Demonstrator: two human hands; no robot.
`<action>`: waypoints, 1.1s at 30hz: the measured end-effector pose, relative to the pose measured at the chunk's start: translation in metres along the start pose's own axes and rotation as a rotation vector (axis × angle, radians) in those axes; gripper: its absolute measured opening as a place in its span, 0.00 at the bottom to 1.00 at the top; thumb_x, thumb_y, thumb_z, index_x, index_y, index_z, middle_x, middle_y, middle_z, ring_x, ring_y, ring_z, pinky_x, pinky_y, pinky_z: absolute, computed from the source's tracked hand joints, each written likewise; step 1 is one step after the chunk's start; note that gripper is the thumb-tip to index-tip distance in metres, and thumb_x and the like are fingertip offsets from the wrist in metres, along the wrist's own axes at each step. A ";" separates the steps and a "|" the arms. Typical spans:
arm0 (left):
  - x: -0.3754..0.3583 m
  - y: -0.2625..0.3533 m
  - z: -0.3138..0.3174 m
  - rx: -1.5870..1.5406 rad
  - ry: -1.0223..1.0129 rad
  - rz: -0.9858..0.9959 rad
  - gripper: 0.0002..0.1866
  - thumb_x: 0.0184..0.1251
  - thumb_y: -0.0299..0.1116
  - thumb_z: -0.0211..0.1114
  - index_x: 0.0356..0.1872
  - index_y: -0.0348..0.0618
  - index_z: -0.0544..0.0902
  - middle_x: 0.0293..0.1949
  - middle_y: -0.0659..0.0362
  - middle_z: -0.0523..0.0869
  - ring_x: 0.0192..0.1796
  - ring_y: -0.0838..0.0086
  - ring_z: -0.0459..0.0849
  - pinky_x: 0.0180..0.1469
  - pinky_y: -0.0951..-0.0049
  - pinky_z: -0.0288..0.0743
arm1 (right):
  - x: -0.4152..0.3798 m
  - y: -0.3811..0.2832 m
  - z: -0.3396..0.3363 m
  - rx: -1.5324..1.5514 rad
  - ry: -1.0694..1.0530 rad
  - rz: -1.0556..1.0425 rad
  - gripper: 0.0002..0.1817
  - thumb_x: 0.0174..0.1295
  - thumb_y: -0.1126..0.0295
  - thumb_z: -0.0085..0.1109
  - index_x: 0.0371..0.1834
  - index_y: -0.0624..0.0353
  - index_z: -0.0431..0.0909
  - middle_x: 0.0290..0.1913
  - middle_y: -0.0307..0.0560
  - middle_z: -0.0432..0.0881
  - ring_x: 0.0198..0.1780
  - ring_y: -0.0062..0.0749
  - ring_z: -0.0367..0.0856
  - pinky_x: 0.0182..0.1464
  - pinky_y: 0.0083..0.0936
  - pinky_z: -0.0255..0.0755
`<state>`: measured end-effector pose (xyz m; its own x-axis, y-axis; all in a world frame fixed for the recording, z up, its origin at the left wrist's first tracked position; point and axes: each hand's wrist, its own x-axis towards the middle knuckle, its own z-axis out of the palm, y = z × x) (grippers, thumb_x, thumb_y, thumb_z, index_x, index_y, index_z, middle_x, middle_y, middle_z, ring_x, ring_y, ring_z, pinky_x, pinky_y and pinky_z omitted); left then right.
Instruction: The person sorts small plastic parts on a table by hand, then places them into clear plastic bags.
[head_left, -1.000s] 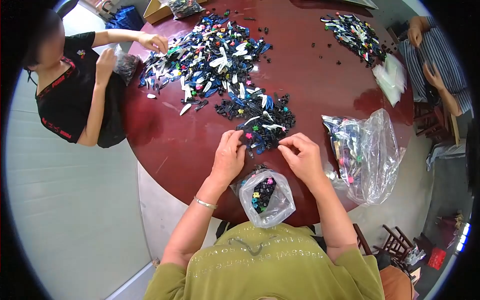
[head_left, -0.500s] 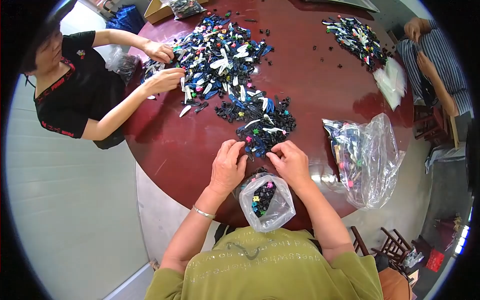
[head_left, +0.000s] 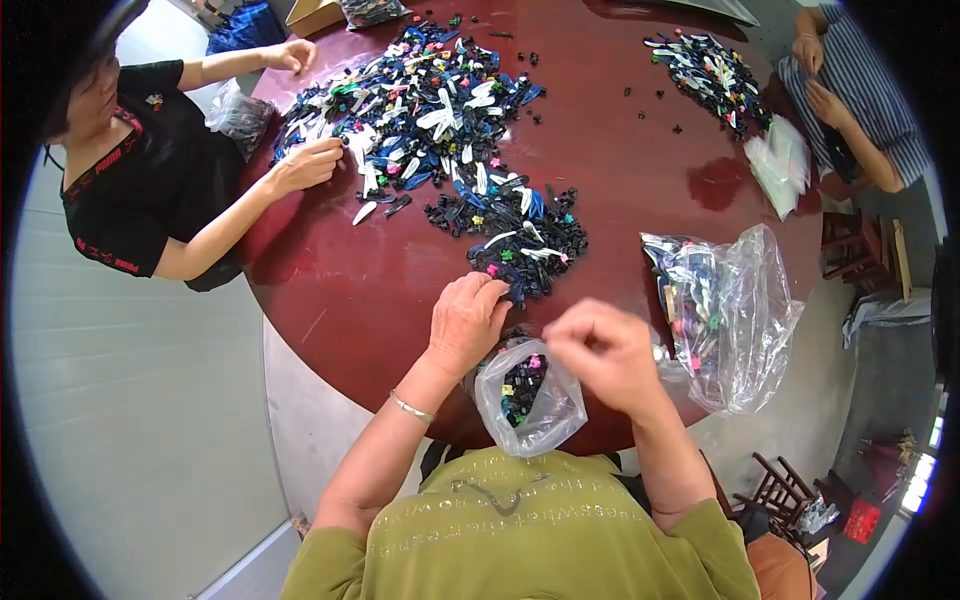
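Small clear bag (head_left: 530, 398) at lower centre, mouth open, half full of clips. Right hand (head_left: 600, 352) curled over it, contents hidden, likely mid-drop. Left hand (head_left: 466, 318) flat at clip pile (head_left: 525, 255) edge, grasping nothing visible. Next: release cleanly into bag.

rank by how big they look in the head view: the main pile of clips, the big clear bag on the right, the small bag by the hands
1. main pile of clips
2. big clear bag
3. small bag, which still looks smallest despite sitting nearest the camera
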<state>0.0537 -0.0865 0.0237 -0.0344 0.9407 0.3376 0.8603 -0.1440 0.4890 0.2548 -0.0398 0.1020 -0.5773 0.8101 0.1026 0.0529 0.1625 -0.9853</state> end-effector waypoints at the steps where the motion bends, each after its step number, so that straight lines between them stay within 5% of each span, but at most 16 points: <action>1: -0.001 -0.001 0.000 0.011 0.002 -0.013 0.12 0.50 0.27 0.71 0.37 0.44 0.81 0.36 0.57 0.80 0.40 0.59 0.80 0.43 0.62 0.75 | 0.005 0.016 0.005 -0.098 0.136 0.070 0.04 0.55 0.79 0.67 0.33 0.64 0.84 0.32 0.41 0.83 0.31 0.21 0.79 0.34 0.18 0.71; 7: -0.010 -0.010 0.001 0.030 0.019 -0.058 0.12 0.53 0.26 0.69 0.39 0.43 0.82 0.38 0.56 0.80 0.41 0.59 0.81 0.45 0.62 0.76 | 0.003 0.085 0.030 -0.425 0.055 0.049 0.10 0.54 0.65 0.70 0.38 0.54 0.84 0.35 0.41 0.82 0.32 0.38 0.84 0.34 0.34 0.77; 11: -0.012 -0.012 0.001 0.000 0.048 -0.100 0.12 0.54 0.25 0.68 0.41 0.42 0.82 0.40 0.55 0.81 0.43 0.58 0.82 0.47 0.62 0.77 | 0.007 0.101 0.043 -0.651 0.134 -0.036 0.10 0.54 0.60 0.70 0.35 0.50 0.83 0.34 0.39 0.79 0.33 0.40 0.84 0.33 0.36 0.78; 14: -0.013 -0.012 -0.001 0.002 0.052 -0.124 0.12 0.54 0.24 0.68 0.41 0.42 0.82 0.41 0.55 0.81 0.44 0.58 0.82 0.48 0.62 0.77 | 0.009 0.101 0.042 -0.663 0.121 -0.034 0.09 0.54 0.61 0.70 0.33 0.50 0.83 0.34 0.39 0.80 0.31 0.39 0.83 0.32 0.35 0.77; 21: -0.019 -0.022 -0.001 -0.037 0.058 -0.288 0.18 0.54 0.25 0.69 0.48 0.40 0.79 0.44 0.52 0.80 0.47 0.56 0.81 0.50 0.60 0.77 | 0.005 0.070 0.021 0.072 0.253 0.221 0.05 0.53 0.75 0.71 0.30 0.62 0.83 0.27 0.38 0.81 0.26 0.14 0.75 0.29 0.15 0.68; 28: -0.008 -0.023 -0.002 0.022 0.034 -0.324 0.19 0.56 0.25 0.69 0.50 0.38 0.79 0.45 0.50 0.80 0.49 0.54 0.81 0.51 0.60 0.77 | 0.005 -0.004 0.003 -0.077 -0.087 -0.041 0.05 0.53 0.76 0.70 0.32 0.62 0.84 0.29 0.38 0.82 0.26 0.15 0.76 0.28 0.16 0.69; 33: -0.009 -0.025 0.005 0.007 0.023 -0.240 0.17 0.56 0.25 0.68 0.48 0.37 0.80 0.44 0.50 0.79 0.49 0.54 0.81 0.50 0.60 0.77 | 0.033 0.068 0.026 -0.248 0.108 -0.046 0.06 0.56 0.73 0.69 0.36 0.57 0.85 0.35 0.40 0.82 0.29 0.28 0.82 0.32 0.25 0.76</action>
<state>0.0349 -0.0894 0.0044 -0.2495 0.9406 0.2304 0.8295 0.0849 0.5520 0.2178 -0.0167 0.0349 -0.4939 0.8520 0.1736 0.2345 0.3228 -0.9170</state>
